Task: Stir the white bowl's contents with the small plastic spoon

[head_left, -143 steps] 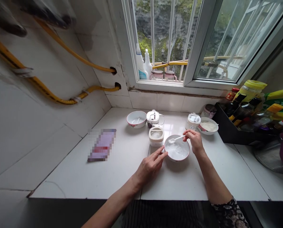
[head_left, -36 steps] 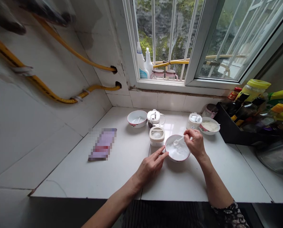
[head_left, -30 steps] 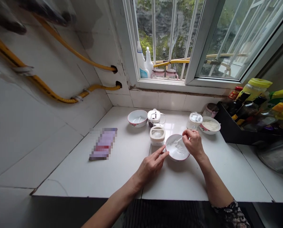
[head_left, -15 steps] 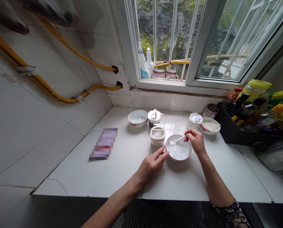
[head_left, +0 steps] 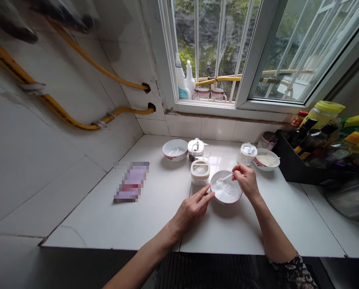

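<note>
While the right hand [head_left: 246, 181] pinches a white spoon [head_left: 226, 177] by its handle, the left hand [head_left: 193, 208] lies unclenched, fingertips against the left rim of the mixing bowl [head_left: 237, 193]. Spoon head inside this bowl, over white matter, possibly powder; the grain is too small to tell. Just beside the bowl: the cream-rimmed jar [head_left: 200, 178]. Behind that, the dark-bottomed jar [head_left: 195, 147], next to the flowered bowl [head_left: 171, 157]. Farther right, the clear jar [head_left: 247, 154] and rice-white bowl [head_left: 266, 167], near the black bin [head_left: 299, 173]. Well left, a blurred purple item [head_left: 132, 182] on the counter [head_left: 155, 224].
</note>
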